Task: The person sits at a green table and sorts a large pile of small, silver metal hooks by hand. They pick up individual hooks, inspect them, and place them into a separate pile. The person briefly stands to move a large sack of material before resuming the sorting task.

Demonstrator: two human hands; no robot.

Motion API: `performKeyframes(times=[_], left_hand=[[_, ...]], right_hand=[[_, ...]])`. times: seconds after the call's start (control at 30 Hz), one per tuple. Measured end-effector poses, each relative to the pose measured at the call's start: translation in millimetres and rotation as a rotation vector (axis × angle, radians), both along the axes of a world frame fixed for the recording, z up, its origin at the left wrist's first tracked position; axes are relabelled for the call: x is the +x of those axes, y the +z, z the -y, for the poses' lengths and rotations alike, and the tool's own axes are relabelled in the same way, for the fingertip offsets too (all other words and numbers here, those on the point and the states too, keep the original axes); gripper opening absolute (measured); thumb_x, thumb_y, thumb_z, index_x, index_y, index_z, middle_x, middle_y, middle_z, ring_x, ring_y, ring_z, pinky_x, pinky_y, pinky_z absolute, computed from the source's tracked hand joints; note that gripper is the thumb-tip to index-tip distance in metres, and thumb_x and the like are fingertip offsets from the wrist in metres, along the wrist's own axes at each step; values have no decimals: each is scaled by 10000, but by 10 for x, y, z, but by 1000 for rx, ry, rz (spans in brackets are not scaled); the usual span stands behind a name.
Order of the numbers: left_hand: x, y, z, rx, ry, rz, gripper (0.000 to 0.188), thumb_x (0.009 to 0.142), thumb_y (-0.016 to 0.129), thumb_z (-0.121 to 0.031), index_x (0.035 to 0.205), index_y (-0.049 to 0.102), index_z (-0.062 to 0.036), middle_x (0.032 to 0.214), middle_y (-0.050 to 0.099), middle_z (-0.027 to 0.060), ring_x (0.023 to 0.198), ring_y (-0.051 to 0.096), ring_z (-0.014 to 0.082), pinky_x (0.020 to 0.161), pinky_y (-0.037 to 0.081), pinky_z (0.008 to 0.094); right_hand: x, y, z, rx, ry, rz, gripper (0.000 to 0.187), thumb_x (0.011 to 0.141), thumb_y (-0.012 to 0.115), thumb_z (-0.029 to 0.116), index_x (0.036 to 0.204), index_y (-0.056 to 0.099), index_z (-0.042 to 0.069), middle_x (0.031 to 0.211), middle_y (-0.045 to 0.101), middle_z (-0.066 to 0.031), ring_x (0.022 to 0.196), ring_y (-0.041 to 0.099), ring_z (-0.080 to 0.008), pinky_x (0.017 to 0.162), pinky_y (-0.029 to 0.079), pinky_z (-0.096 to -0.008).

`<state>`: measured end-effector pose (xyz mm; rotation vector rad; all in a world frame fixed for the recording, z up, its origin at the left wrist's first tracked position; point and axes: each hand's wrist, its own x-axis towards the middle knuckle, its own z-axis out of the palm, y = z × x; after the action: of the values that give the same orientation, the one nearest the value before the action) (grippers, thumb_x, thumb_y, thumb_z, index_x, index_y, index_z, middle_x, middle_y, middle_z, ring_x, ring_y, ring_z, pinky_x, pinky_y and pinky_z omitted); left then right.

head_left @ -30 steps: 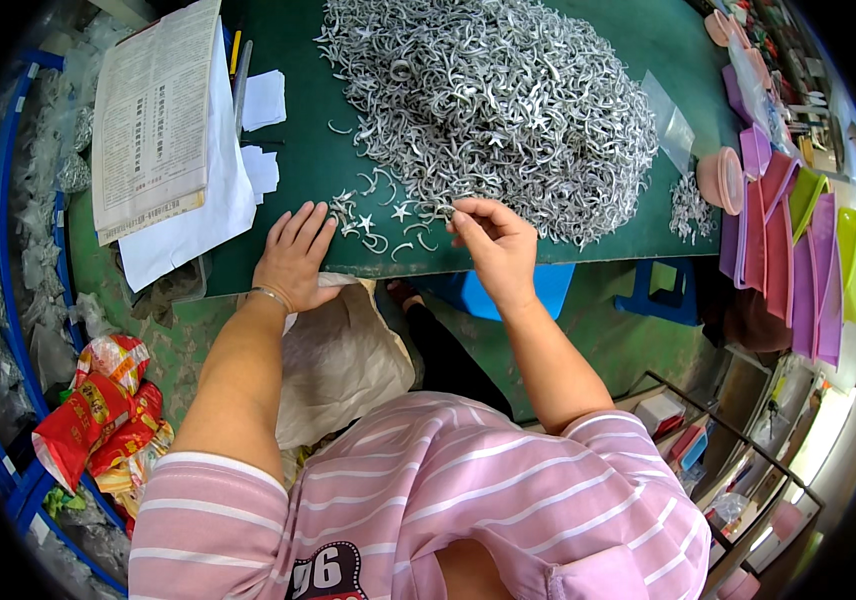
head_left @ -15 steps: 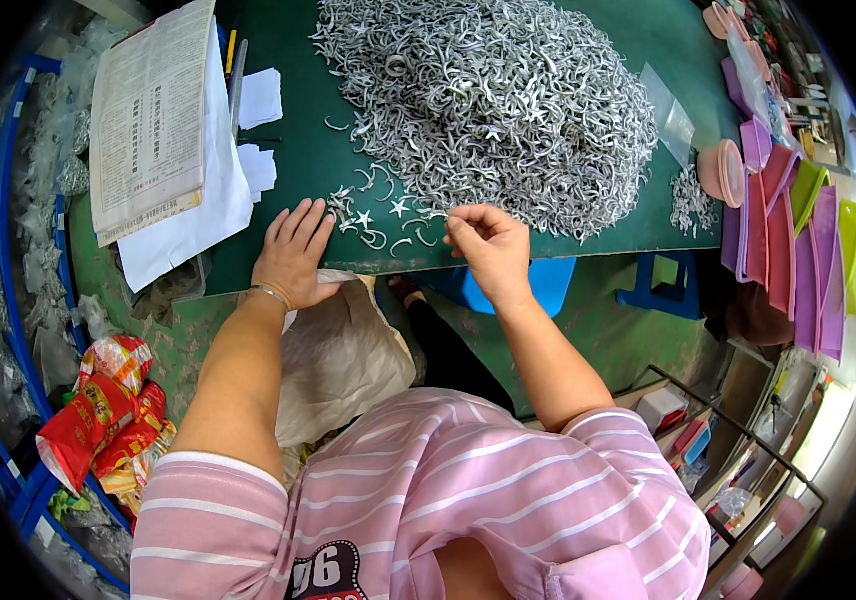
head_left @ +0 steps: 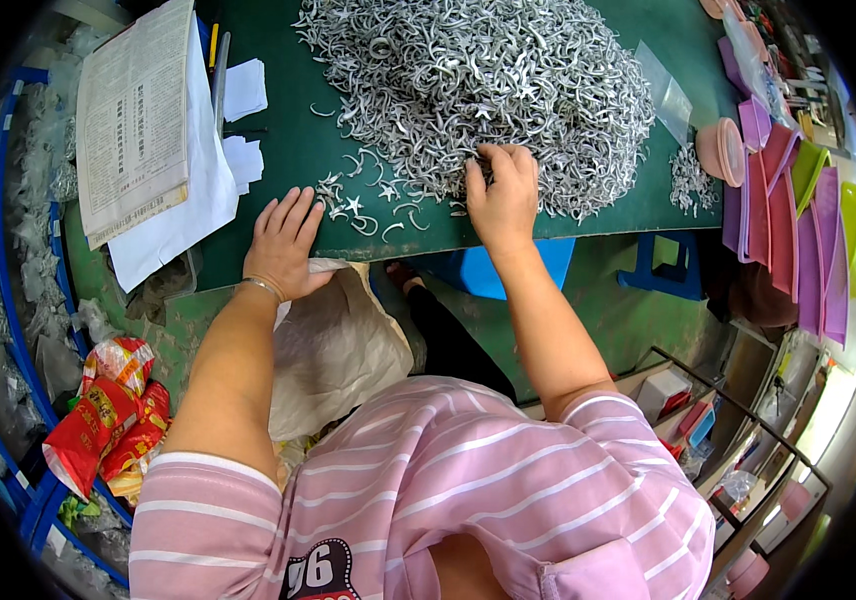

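Observation:
A large heap of small silver-grey metal pieces [head_left: 488, 80], mostly curved crescents with some stars, covers the middle of the green table [head_left: 278, 160]. My right hand [head_left: 506, 195] is at the heap's near edge, fingers bent onto the pieces and thumb apart from the index finger; no held piece shows. Left of it lies a small loose group of crescents and stars [head_left: 356, 205]. Beside that group, my left hand [head_left: 283, 245] lies flat on the table edge with fingers stretched. Its thumb rests by the upper edge of a pale sack [head_left: 338, 350] hanging below.
Newspaper [head_left: 133, 120] and white sheets lie at the left. A clear plastic bag [head_left: 663, 95], a smaller pile of pieces [head_left: 690, 185] and a pink tub [head_left: 720, 150] are at the right. Blue stools [head_left: 663, 270] stand below the table; red packets [head_left: 98, 420] lie lower left.
My right hand has moved forward from the small loose group at the table edge onto the big heap, its pinched fingers now spread. My left hand has stayed by the sack.

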<state>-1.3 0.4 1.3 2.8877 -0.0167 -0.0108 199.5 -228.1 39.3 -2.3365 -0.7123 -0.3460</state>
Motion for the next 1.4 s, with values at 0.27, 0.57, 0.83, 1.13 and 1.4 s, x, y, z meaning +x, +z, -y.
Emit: performKeyframes(times=[0.27, 0.57, 0.83, 1.13, 1.4], left_hand=[[3, 7, 4, -8, 0, -6, 961, 578, 785, -438, 1377, 398, -71, 1498, 295, 135, 1388, 260, 300, 1127, 214, 467], [-4, -14, 4, -18, 9, -3, 947, 565, 780, -391, 1367, 394, -67, 1487, 307, 149, 1383, 275, 322, 1110, 239, 493], [5, 4, 0, -10, 8, -14, 942, 592, 768, -436, 1377, 393, -76, 1493, 302, 125, 1389, 262, 293, 1129, 213, 469], [7, 6, 1, -35, 9, 8, 926, 583, 764, -399, 1372, 403, -75, 1486, 319, 140, 1379, 288, 316, 1112, 242, 490], [3, -3, -5, -13, 13, -19, 932, 614, 754, -453, 1383, 395, -69, 1503, 291, 114, 1395, 248, 282, 1134, 203, 457]], right_hand=[[47, -106, 51, 60, 54, 15, 127, 749, 696, 70, 858, 633, 51, 853, 584, -97, 822, 549, -316, 726, 453, -403], [56, -72, 17, 0, 57, -21, 121, 751, 696, 47, 856, 636, 43, 866, 592, -107, 817, 555, -303, 727, 455, -389], [-1, 22, -103, -70, 143, 74, 147, 709, 723, 84, 850, 683, 97, 891, 572, -59, 861, 537, -276, 734, 414, -407], [11, -37, -97, -94, 177, 73, 137, 726, 719, 72, 841, 644, 79, 891, 590, -73, 862, 551, -291, 744, 418, -410], [-292, 77, -65, 127, 350, -170, 122, 745, 672, -1, 853, 623, 28, 834, 607, -121, 740, 621, -307, 648, 519, -382]])
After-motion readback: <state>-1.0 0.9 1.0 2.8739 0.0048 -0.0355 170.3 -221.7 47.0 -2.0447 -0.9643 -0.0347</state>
